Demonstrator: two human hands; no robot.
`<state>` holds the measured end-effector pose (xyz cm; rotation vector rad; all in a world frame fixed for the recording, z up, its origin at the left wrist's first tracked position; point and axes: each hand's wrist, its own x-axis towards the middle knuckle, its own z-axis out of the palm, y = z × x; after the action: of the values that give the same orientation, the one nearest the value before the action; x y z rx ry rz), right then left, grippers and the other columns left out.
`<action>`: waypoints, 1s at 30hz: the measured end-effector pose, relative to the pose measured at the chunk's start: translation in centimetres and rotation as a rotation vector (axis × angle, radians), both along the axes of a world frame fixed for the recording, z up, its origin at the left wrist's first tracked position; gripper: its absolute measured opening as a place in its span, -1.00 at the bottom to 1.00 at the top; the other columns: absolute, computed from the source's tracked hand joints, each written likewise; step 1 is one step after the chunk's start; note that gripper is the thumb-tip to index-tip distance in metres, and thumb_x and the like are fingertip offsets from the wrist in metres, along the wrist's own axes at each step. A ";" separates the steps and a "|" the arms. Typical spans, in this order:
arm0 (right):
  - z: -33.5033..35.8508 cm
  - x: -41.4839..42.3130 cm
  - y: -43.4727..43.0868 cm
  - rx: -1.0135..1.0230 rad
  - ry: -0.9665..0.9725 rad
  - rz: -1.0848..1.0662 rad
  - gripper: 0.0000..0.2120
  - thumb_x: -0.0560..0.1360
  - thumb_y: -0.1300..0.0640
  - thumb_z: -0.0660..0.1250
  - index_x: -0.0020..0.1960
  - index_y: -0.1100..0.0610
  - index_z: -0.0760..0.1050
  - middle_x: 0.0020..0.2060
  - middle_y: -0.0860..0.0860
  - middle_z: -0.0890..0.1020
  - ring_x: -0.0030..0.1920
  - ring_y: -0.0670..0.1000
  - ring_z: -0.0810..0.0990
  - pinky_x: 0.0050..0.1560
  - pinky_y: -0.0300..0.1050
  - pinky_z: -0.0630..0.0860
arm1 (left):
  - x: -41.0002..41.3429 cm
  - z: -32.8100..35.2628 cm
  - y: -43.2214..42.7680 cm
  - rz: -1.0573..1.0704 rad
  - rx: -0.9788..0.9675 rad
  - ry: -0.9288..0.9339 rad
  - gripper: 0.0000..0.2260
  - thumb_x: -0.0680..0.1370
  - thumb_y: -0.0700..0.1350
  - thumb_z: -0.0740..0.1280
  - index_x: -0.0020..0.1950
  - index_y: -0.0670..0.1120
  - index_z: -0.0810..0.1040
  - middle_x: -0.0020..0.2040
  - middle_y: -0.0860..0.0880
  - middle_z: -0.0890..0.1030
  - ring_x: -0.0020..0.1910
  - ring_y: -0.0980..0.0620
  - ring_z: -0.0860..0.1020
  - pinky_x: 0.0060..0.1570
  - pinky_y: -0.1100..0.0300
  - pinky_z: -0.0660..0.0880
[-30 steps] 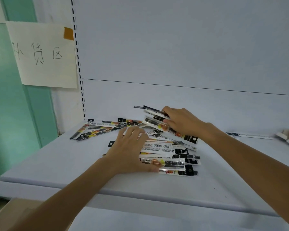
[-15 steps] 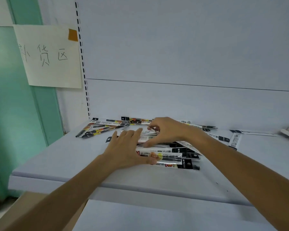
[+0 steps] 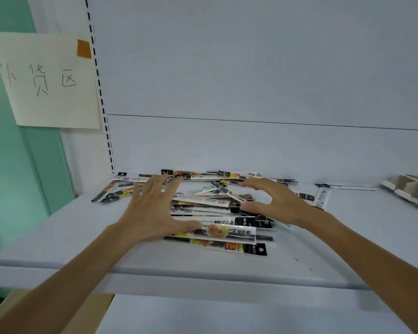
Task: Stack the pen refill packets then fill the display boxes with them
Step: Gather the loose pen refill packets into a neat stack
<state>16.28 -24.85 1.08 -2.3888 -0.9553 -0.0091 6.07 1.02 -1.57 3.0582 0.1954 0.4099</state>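
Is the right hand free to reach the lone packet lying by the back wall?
Probably yes: the right hand is open, holds nothing, and only one flat loose packet lies between it and the lone packet.

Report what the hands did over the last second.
The right hand let go of the packets it gripped at the back of the packet pile and now spreads open over its right side. The left hand stays flat on the pile's left end.

Left grip (image 3: 155, 210) and right grip (image 3: 281, 203) spread wide (palms down).
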 end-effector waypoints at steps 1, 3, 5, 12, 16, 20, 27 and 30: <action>-0.3 0.1 0.0 0.012 -0.042 0.030 -0.56 0.41 -0.20 0.33 0.26 -0.18 0.40 0.32 -0.17 0.40 0.34 -0.14 0.32 0.39 -0.09 0.23 | 0.0 -0.1 0.3 -0.006 -0.097 -0.021 0.14 0.02 0.68 -0.17 0.51 0.15 -0.08 0.54 0.00 -0.01 0.52 -0.04 -0.06 0.46 -0.17 -0.05; -0.7 0.2 0.6 0.033 -0.167 0.093 -0.71 0.46 -0.08 0.35 0.17 -0.08 0.50 0.19 -0.14 0.51 0.22 -0.15 0.41 0.34 -0.04 0.30 | 0.0 -0.2 0.8 0.003 -0.388 -0.104 0.02 0.18 0.63 -0.05 0.51 0.10 0.04 0.53 0.01 0.11 0.50 -0.02 0.07 0.45 -0.10 0.08; -0.4 -0.1 1.6 0.056 -0.239 0.142 -0.77 0.49 -0.01 0.33 0.11 0.02 0.57 0.11 -0.10 0.56 0.15 -0.14 0.45 0.31 -0.04 0.32 | -0.1 0.1 0.7 0.046 -0.709 -0.120 -0.13 0.33 0.51 0.00 0.52 0.04 0.09 0.52 0.01 0.15 0.49 0.00 0.13 0.42 -0.02 0.10; 0.6 -1.9 6.8 -0.109 -0.180 0.159 -0.59 0.59 -0.13 0.07 0.23 0.05 0.53 0.29 -0.01 0.48 0.29 -0.03 0.39 0.33 0.02 0.31 | 0.1 -0.3 -1.2 0.025 -0.859 -0.067 -0.45 0.56 0.24 0.03 0.50 0.06 0.13 0.49 0.04 0.21 0.38 0.04 0.28 0.20 0.13 0.29; 0.5 -1.3 4.0 0.007 -0.065 0.017 -0.53 0.58 -0.16 0.05 0.43 -0.01 0.28 0.42 -0.08 0.33 0.42 -0.08 0.23 0.36 -0.17 0.09 | -0.5 0.3 0.8 0.083 -0.932 -0.161 -0.49 0.58 0.17 0.07 0.46 -0.04 0.23 0.46 -0.03 0.27 0.44 -0.04 0.23 0.35 0.03 0.18; -1.1 -0.5 -0.5 0.239 0.123 -0.269 -0.52 0.60 -0.13 0.01 0.46 0.03 0.22 0.45 -0.04 0.28 0.44 -0.02 0.20 0.39 -0.10 0.11 | -1.6 -0.6 2.3 0.077 -1.004 -0.102 -0.56 0.59 0.18 0.03 0.43 0.05 0.26 0.45 0.03 0.29 0.43 0.03 0.25 0.42 0.05 0.13; -2.4 -0.1 2.1 0.355 0.376 -0.299 -0.50 0.57 -0.22 0.02 0.43 -0.03 0.26 0.39 -0.05 0.35 0.38 0.01 0.31 0.31 -0.08 0.24 | 1.0 -0.4 -0.3 -0.054 -1.012 0.018 -0.53 0.60 0.17 0.05 0.45 -0.01 0.23 0.28 0.15 0.26 0.34 0.07 0.24 0.44 0.00 0.10; -2.5 0.0 3.2 0.373 0.427 -0.281 -0.64 0.55 -0.16 0.15 0.27 -0.03 0.42 0.24 -0.05 0.47 0.18 -0.03 0.42 0.17 -0.12 0.29 | 0.8 0.2 -1.7 -0.034 -0.881 0.060 -0.50 0.58 0.21 0.04 0.47 0.02 0.22 0.35 0.11 0.32 0.32 0.11 0.28 0.31 0.13 0.18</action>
<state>16.30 -21.65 -1.40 -2.0404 -0.3771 0.1925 6.82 -0.69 -1.36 2.2014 0.2427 0.1579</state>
